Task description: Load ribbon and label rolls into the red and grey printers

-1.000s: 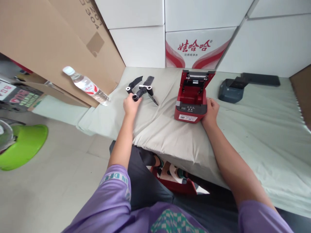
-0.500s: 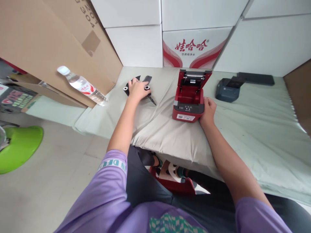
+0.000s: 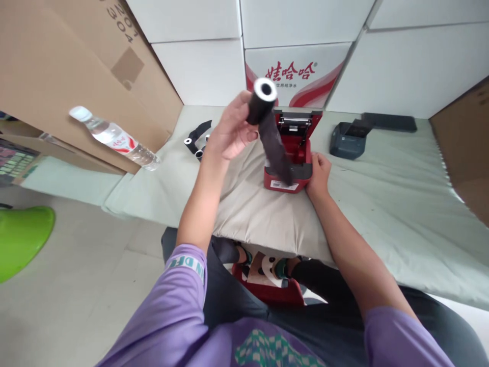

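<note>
In my left hand point(image 3: 234, 130), fingers curled round it, is a small black roll point(image 3: 260, 106) with a white end and a dark core hole. A loose black strip point(image 3: 275, 148) hangs from the roll, blurred, in front of the red printer point(image 3: 289, 178). That small printer stands on the covered surface with its lid point(image 3: 300, 120) raised and its red inside partly showing. My right hand point(image 3: 320, 176) is closed against the printer's right side, some fingers hidden. More black rolls point(image 3: 194, 148) with white ends lie behind my left forearm, partly covered.
A water bottle point(image 3: 116, 138) lies tilted at the left near a cardboard box point(image 3: 91, 66). White cartons point(image 3: 194, 69) line the back. To the right are a dark small device point(image 3: 347, 140) and a flat black object point(image 3: 389, 122). A green stool point(image 3: 25, 239) stands on the floor.
My left hand has lifted a black roll off the surface and carried it up and right, before the printer, its strip trailing. My right hand has stayed at the printer's side.
</note>
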Demonstrator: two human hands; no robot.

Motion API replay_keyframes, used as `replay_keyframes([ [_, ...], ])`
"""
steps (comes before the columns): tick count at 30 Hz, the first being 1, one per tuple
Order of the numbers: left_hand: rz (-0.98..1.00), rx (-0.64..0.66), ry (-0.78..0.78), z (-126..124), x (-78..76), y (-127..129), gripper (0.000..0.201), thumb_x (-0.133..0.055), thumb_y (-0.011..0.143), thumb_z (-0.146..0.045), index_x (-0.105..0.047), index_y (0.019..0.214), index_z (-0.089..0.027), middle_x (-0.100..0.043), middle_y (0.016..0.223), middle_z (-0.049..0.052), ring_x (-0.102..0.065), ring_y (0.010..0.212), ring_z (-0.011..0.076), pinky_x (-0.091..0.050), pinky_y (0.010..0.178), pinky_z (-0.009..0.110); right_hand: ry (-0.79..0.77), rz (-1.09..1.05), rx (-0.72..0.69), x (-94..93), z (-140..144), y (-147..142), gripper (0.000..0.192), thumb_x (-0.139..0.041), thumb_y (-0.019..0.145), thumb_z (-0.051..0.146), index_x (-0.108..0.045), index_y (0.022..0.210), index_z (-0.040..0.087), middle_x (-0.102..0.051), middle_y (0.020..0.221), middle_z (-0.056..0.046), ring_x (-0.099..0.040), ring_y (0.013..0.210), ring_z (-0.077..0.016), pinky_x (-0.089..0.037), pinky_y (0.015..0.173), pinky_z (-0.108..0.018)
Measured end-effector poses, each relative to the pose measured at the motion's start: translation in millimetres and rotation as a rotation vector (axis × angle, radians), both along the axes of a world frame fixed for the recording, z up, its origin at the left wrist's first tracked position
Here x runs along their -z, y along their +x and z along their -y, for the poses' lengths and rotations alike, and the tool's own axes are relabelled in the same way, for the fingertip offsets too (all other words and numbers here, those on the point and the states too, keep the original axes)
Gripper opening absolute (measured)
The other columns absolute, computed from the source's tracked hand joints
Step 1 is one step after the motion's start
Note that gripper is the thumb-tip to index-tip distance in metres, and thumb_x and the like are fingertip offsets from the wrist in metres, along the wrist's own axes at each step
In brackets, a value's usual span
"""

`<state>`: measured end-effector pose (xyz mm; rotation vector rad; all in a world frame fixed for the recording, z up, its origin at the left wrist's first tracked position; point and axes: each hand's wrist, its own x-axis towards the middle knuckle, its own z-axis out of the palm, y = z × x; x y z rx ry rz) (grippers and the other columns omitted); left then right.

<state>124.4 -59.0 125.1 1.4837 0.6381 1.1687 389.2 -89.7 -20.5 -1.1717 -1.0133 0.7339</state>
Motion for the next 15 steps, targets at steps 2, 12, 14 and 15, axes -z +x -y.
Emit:
replay_keyframes([
  [2, -0.011, 0.103, -0.053, -2.1, 3.3, 21.5, 0.049, -0.081, 0.083, -0.058, -0.055, 0.112, -0.027, -0.068, 0.102, 0.002, -0.068, 0.082, 0.0156, -0.054, 0.073, 0.034, 0.004, -0.036, 0.021, -1.8, 1.3, -1.1, 0.069, -0.068, 0.084, 0.082, -0.035, 0.062, 0.026, -0.033, 0.062, 0.008, -0.029, 0.061, -0.0118, -0.028, 0.059, -0.029],
  [12, -0.774, 0.036, 0.308, -13.2, 25.6, 61.8, 0.020, -0.079, 0.079, -0.019, -0.067, 0.096, -0.018, -0.076, 0.106, 0.006, -0.070, 0.105, 0.0216, -0.055, 0.099, 0.040, -0.010, -0.054, 0.013, -5.7, 3.3, -2.3, 0.071, -0.069, 0.080, 0.087, -0.038, 0.061, 0.026, -0.035, 0.062, 0.007, -0.030, 0.061, -0.0121, -0.027, 0.060, -0.031],
  [14, -0.768, 0.023, 0.303, -11.1, 27.0, 65.2, 0.020, -0.077, 0.081, -0.019, -0.067, 0.098, -0.018, -0.076, 0.106, 0.006, -0.070, 0.102, 0.0207, -0.055, 0.098, 0.039, -0.007, -0.049, 0.021, -5.9, 3.2, -2.2, 0.072, -0.068, 0.079, 0.088, -0.037, 0.060, 0.026, -0.035, 0.062, 0.007, -0.029, 0.061, -0.0122, -0.027, 0.060, -0.031],
  [15, -0.735, 0.034, 0.290, -9.7, 26.6, 66.7, 0.020, -0.078, 0.082, -0.020, -0.067, 0.100, -0.018, -0.075, 0.108, 0.007, -0.071, 0.102, 0.0205, -0.056, 0.098, 0.039, -0.008, -0.043, 0.023, -6.0, 3.4, -2.2, 0.072, -0.068, 0.079, 0.089, -0.037, 0.060, 0.026, -0.035, 0.062, 0.007, -0.029, 0.061, -0.0124, -0.027, 0.060, -0.031],
])
